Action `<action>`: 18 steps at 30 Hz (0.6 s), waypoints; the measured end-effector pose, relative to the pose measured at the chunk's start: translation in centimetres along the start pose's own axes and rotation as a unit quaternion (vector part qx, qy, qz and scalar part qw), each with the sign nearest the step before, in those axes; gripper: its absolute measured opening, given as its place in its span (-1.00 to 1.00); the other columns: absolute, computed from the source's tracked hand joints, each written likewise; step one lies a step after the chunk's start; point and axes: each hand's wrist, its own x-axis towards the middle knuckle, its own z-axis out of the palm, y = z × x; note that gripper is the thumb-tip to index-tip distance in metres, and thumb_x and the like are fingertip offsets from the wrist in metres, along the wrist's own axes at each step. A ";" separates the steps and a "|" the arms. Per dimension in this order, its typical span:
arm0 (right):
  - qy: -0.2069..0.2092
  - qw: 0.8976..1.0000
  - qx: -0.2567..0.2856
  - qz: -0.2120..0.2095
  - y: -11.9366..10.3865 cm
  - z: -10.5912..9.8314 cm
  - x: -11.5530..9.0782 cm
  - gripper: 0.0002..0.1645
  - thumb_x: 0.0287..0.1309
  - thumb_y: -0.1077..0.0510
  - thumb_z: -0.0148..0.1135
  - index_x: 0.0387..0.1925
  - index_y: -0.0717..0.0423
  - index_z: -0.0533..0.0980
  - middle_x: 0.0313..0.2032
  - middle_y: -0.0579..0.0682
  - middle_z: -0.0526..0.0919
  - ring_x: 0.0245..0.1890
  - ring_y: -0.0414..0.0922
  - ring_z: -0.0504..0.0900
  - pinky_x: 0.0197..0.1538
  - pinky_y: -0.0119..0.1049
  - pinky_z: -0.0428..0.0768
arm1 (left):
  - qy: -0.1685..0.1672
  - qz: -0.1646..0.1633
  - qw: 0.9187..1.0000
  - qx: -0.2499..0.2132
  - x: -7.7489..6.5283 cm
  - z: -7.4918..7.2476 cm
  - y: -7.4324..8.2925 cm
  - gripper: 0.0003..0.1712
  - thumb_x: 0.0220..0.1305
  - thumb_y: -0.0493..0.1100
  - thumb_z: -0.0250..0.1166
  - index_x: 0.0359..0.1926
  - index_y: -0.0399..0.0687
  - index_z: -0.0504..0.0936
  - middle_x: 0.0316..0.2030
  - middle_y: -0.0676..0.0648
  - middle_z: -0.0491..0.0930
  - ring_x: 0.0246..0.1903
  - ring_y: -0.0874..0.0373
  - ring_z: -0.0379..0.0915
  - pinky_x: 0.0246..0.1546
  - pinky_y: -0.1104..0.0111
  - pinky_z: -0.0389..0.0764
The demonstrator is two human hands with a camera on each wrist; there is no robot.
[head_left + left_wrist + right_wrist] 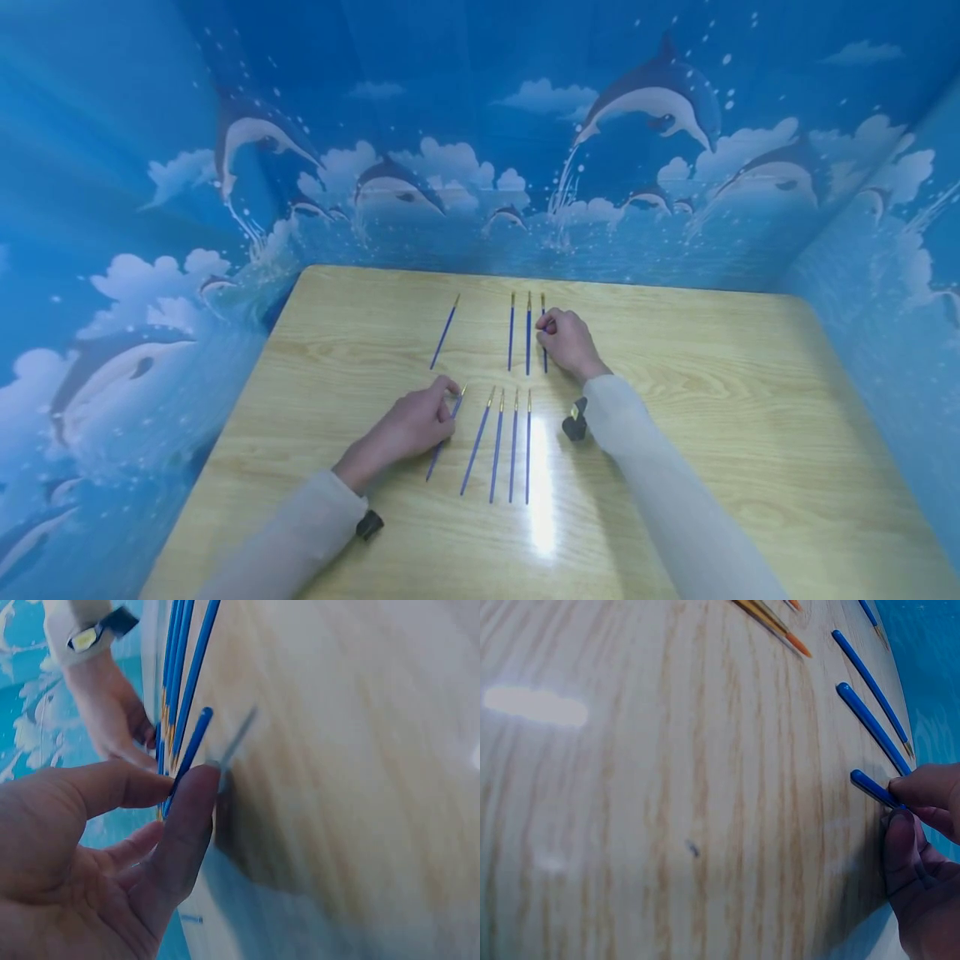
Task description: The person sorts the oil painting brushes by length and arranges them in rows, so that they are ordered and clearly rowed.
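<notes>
My left hand (411,425) pinches a thin blue paintbrush (434,462) between thumb and finger, at the left end of the nearer row. In the left wrist view the blue handle (196,739) pokes out past the fingertips, its end lifted a little off the table. At the right end of the farther row, my right hand (572,343) grips another blue paintbrush (545,363). Its handle end (871,786) shows in the right wrist view, while the fingers cover its middle. Just left of it lies a thicker blue paintbrush (528,342).
Several paintbrushes (497,458) lie side by side in the nearer row, bristles away from me. Farther off are a slanted paintbrush (445,332) and an upright-pointing one (512,333). The wooden table (720,400) meets a blue dolphin-print curtain (465,233) at its back edge.
</notes>
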 end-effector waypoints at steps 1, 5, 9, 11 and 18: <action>0.000 1.000 0.002 0.000 0.0 0.0 0.0 -0.75 0.52 0.25 0.22 0.13 0.23 0.58 0.08 0.22 0.56 0.10 0.13 0.56 0.28 0.05 0.61 | -0.001 0.001 1.000 -0.004 0.0 0.4 0.2 -0.40 0.35 -0.32 0.33 0.38 -0.01 0.47 -0.32 0.03 0.64 -0.51 0.12 0.54 -0.47 0.30 0.54; -0.001 1.000 0.004 -0.001 0.0 -0.1 0.0 -0.74 0.52 0.25 0.22 0.14 0.23 0.58 0.09 0.22 0.56 0.10 0.13 0.56 0.29 0.06 0.61 | -0.009 0.017 1.000 0.005 -0.1 1.5 0.9 -0.53 0.39 -0.33 0.33 0.27 0.02 0.54 -0.33 0.04 0.60 -0.54 0.13 0.54 -0.51 0.32 0.56; -0.002 1.000 0.004 -0.005 0.0 -0.2 0.0 -0.74 0.52 0.25 0.22 0.14 0.24 0.58 0.09 0.23 0.56 0.10 0.14 0.57 0.29 0.06 0.60 | -0.012 0.027 0.999 0.026 -0.1 2.3 1.4 -0.64 0.41 -0.27 0.37 0.18 -0.01 0.62 -0.32 0.03 0.56 -0.45 0.15 0.51 -0.44 0.33 0.58; -0.002 1.000 0.002 -0.007 0.0 -0.2 0.0 -0.74 0.52 0.25 0.22 0.14 0.25 0.58 0.10 0.24 0.56 0.11 0.14 0.57 0.29 0.06 0.60 | -0.009 0.029 0.999 0.038 -0.1 2.6 1.5 -0.65 0.41 -0.23 0.39 0.18 -0.03 0.63 -0.33 0.03 0.55 -0.42 0.16 0.49 -0.39 0.33 0.57; -0.002 1.000 -0.001 -0.008 0.1 -0.1 0.1 -0.74 0.52 0.26 0.21 0.14 0.25 0.59 0.10 0.24 0.57 0.11 0.14 0.57 0.30 0.06 0.60 | -0.006 0.027 0.997 0.073 -0.5 3.3 2.2 -0.63 0.44 -0.16 0.41 0.21 0.00 0.62 -0.36 0.07 0.54 -0.44 0.18 0.47 -0.39 0.33 0.54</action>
